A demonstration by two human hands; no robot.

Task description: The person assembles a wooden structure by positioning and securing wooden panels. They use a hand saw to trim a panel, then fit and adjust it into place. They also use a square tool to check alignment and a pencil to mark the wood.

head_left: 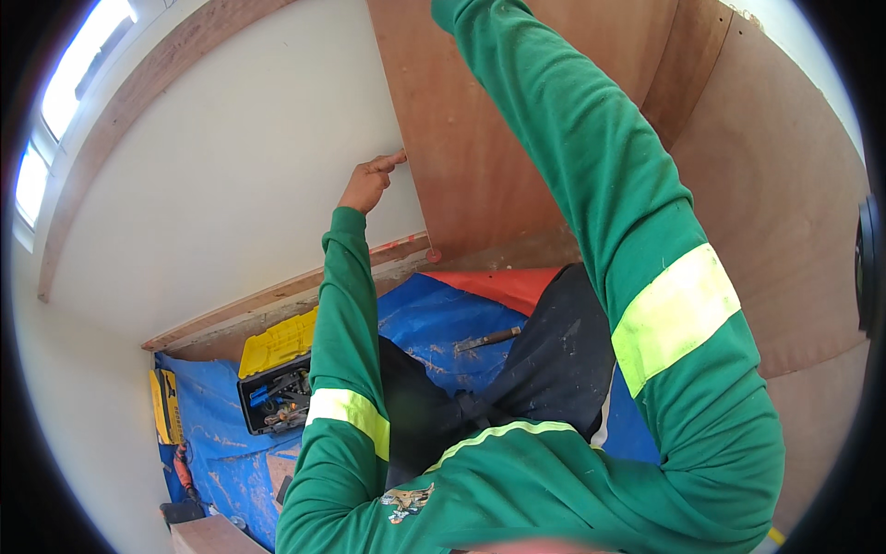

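Note:
A brown plywood panel stands upright in front of me, its left edge against the white wall. My left hand reaches to that edge, index finger stretched out and its tip touching the wood; the other fingers look loosely bent, and nothing shows in them. Raised across the panel is my right arm in a green sleeve. The right hand lies past the top of the picture, so what it touches is hidden. Near the panel's lower left corner is a small red round piece.
Between my legs, a wooden-handled tool lies on a blue tarp. At left are an open black toolbox with a yellow lid, a yellow case and an orange-handled tool. More plywood covers the right wall.

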